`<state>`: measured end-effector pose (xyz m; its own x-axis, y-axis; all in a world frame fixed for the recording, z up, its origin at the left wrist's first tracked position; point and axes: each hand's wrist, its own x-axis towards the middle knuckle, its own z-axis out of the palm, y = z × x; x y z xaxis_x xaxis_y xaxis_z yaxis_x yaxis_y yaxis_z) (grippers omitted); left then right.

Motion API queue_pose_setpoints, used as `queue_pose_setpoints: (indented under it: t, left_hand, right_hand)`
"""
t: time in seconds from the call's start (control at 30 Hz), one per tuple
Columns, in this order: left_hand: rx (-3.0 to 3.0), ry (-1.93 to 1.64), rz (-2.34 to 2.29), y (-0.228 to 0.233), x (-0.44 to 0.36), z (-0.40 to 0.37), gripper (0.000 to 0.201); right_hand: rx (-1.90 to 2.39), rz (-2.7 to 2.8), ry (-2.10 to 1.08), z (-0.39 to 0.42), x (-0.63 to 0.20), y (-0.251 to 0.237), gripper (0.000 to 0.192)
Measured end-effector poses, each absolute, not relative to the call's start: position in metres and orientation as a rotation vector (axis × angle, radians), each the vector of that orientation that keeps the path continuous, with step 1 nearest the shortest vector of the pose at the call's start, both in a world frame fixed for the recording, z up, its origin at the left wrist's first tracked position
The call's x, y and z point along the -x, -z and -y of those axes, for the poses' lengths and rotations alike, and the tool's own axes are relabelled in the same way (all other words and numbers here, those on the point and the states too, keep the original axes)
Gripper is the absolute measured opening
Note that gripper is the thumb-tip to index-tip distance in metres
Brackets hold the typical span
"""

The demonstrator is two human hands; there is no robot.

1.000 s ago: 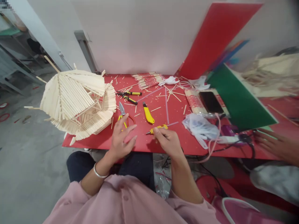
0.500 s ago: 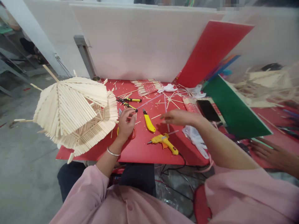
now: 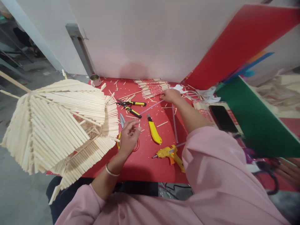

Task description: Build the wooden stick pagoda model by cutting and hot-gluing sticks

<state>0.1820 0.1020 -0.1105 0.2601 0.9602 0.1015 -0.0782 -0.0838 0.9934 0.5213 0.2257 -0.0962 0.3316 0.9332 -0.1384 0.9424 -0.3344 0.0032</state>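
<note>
Right hand: out it goes across the red tabletop (image 3: 145,170), the right hand (image 3: 172,94) low at the near edge of the bundled sticks (image 3: 152,88), fingers bent and drawn together; whether anything is pinched between them, I cannot tell.
Left hand: the left hand (image 3: 130,136) hangs over the snips (image 3: 122,120), fingers loosely half-curled, nothing visible in its grasp; contact with the handles below is hidden.
Sticks: bundled in red-and-clear wrap at the back, against the pale wall (image 3: 140,40), with loose pieces strewn in front.
Reach: this reads as a fetching step, the right arm at full stretch while the left waits near the body.
Next grip: if a single stick is wanted, that calls for a light fingertip pinch, clear of the wrap and the scraps.
Model: the stick-built house (image 3: 56,125) fills the left end, its roof of close-laid sticks, one side gaping; neither hand is on it.
Glue gun: the yellow gun (image 3: 167,152) lies on its side near the front edge, nozzle pointing left, sleeve overlapping its rear; a sleeve brushing it looks like the risk here.
Cutter: the yellow cutter (image 3: 154,129) lies between the hands, untouched, pliers (image 3: 132,107) just beyond, jaws spread.
</note>
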Motion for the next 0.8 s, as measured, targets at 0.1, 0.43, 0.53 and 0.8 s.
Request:
queue_pose_setpoints:
  t: [0.1,0.43,0.53,0.8]
  left_hand:
    - [-1.348,-1.044,-0.884,0.110,-0.183,-0.099,0.022]
    - [-1.290,-1.029,-0.879,0.111,-0.184,-0.099,0.023]
    - [-1.279,-1.038,-0.895,0.111,-0.184,-0.100,0.022]
    - [-1.287,-1.052,-0.903,0.116,-0.188,-0.099,0.024]
  right_hand:
    - [-2.491,-1.748,0.172,-0.237,-0.513,0.106,0.040]
    - [-2.464,-1.949,0.240,-0.252,-0.495,0.118,0.034]
    - [-2.484,-1.969,0.293,-0.251,-0.495,0.121,0.033]
    - [-2.557,-2.019,0.381,-0.230,-0.489,0.101,0.028]
